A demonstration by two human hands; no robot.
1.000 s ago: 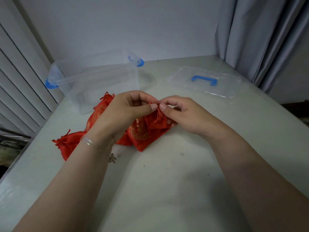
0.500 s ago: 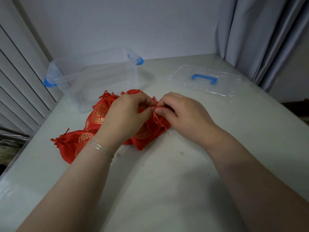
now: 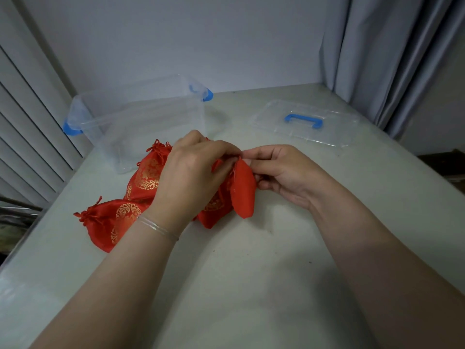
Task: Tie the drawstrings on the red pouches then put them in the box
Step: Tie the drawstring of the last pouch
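Lifted since half a second ago, a plain-sided red pouch (image 3: 242, 190) now hangs upright above the tabletop (image 3: 251, 285), pinched at its gathered top between both hands, where before it lay low under them. Fingers of the left hand (image 3: 193, 177) curl over the pouch's neck, while the right hand (image 3: 281, 172) pinches the same top from the other side with thumb and forefinger. Behind the left wrist, a pile of red pouches with gold emblems (image 3: 141, 187) lies near the tabletop's left edge. Beyond them stands the clear plastic box (image 3: 141, 122) with blue latches, toward the far left corner; its clear lid (image 3: 304, 124) with a blue handle lies flat toward the far right corner.
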